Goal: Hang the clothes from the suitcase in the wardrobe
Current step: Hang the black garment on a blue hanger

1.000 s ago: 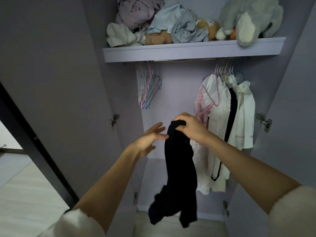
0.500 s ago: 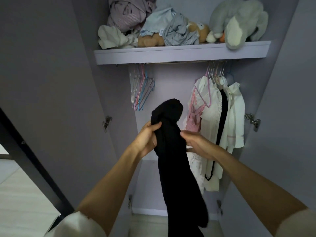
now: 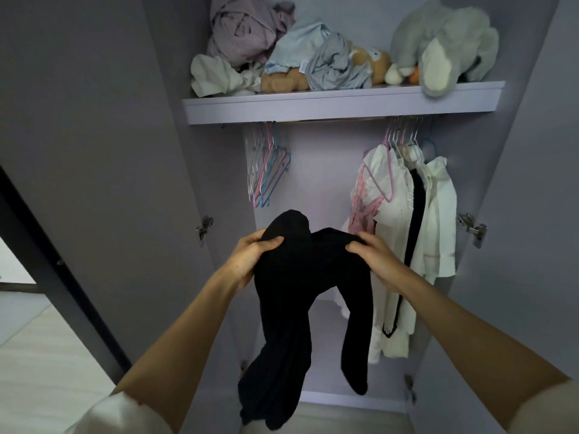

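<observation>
1. We hold a black garment [image 3: 308, 277] up in front of the open wardrobe [image 3: 329, 183], between its two door panels.
2. Our left hand [image 3: 250, 261] grips the garment's upper left part; the thumb is curled over the fabric and the fingers are hidden behind it.
3. Our right hand [image 3: 374, 260] pinches the upper right part, thumb on the near side, fingers wrapped over the top edge.
4. Both hands are closed on cloth and sit well apart, so the top of the garment is stretched between them.
5. Two long sections hang down from the held edge, the left one reaching lower than the right. We cannot tell what kind of garment it is.
6. Behind the right hand, white and pink clothes [image 3: 404, 233] hang on hangers from the rail, at the right end.
7. At the left end of the rail hangs a cluster of bare hangers [image 3: 266, 170], pink, blue and white.
8. The shelf [image 3: 341, 106] above the rail carries crumpled clothes [image 3: 282, 48], a brown soft toy [image 3: 372, 62] partly under them, and a grey plush toy [image 3: 445, 42] at the right.
9. Pale flooring [image 3: 40, 361] shows at lower left, beyond the left door.
</observation>
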